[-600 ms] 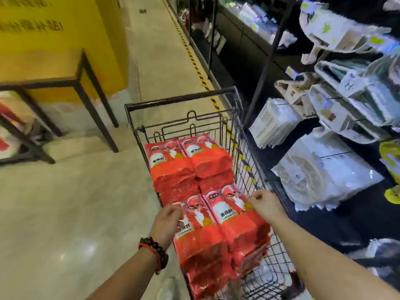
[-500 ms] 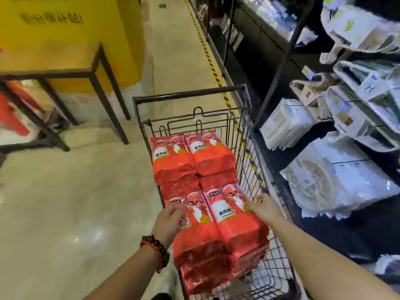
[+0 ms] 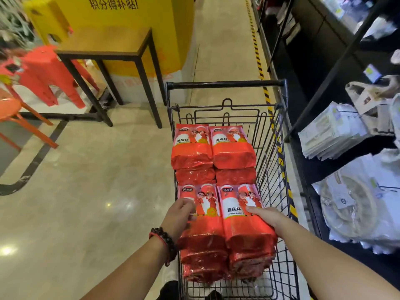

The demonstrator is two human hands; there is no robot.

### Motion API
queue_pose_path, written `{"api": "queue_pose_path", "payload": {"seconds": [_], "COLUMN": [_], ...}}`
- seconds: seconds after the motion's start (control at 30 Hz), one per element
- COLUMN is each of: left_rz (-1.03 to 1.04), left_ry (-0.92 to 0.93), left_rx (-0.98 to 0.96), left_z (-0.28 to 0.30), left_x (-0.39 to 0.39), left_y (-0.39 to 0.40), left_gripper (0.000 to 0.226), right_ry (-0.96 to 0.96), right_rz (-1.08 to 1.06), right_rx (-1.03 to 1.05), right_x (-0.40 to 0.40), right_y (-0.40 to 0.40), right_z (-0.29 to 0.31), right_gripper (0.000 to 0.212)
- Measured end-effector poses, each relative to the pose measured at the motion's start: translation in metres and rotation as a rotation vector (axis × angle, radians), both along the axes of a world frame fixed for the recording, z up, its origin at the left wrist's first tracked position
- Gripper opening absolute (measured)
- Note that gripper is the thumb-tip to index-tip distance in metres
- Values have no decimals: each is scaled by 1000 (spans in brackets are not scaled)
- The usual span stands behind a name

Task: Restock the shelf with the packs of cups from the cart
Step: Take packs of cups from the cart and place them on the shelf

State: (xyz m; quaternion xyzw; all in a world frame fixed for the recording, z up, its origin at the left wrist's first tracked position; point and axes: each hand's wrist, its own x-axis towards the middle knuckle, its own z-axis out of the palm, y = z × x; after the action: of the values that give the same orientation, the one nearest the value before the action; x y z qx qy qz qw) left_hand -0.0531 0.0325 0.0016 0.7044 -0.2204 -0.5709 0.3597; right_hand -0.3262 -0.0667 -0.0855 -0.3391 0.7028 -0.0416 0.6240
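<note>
A black wire cart [image 3: 225, 84] stands in front of me with several red packs of cups stacked in it. Two lie at the far end [image 3: 191, 146] [image 3: 231, 146], over more packs below. My left hand [image 3: 179, 215] curls its fingers round the left edge of the near left pack [image 3: 207, 215]. On the near right pack [image 3: 238, 204], my right hand [image 3: 267, 215] grips the right side, thumb on top and fingers hidden behind it. The black shelf [image 3: 307, 165] runs along the cart's right.
White packaged goods [image 3: 331, 131] and clear packs of plates [image 3: 357, 202] lie on the shelf. A wooden table with black legs [image 3: 104, 44], red stools [image 3: 49, 72] and an orange stool [image 3: 8, 109] stand to the left. A yellow-black floor stripe [image 3: 257, 53] borders the shelf.
My view has swung left, so the cart sits more upright in frame. Both hands have shifted from near the cart's sides onto the two near top packs.
</note>
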Motion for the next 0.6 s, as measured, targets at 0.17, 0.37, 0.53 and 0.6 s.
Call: {"api": "queue_pose_path", "payload": {"seconds": [0.17,0.37,0.53,0.6], "left_rz": [16,-53,-154,-182], "left_ry": [28,130,242,328], "left_rx": [-1,66,84,39], "left_z": [-5,-8,3,10], "left_x": [0,-12,-26,-26], "left_y": [0,-8,-13,-14], "left_gripper": [5,28,60,71], "right_ry": [-32,-160,-269,-327], "right_rz": [-127,-342,-394,-375], "right_rx": [-75,-210,-319,-334], "right_x": [-13,-31,-3,16], "right_y": [20,79,92,89], "right_z": [14,38,67,79], "right_gripper": [45,51,46,48]}}
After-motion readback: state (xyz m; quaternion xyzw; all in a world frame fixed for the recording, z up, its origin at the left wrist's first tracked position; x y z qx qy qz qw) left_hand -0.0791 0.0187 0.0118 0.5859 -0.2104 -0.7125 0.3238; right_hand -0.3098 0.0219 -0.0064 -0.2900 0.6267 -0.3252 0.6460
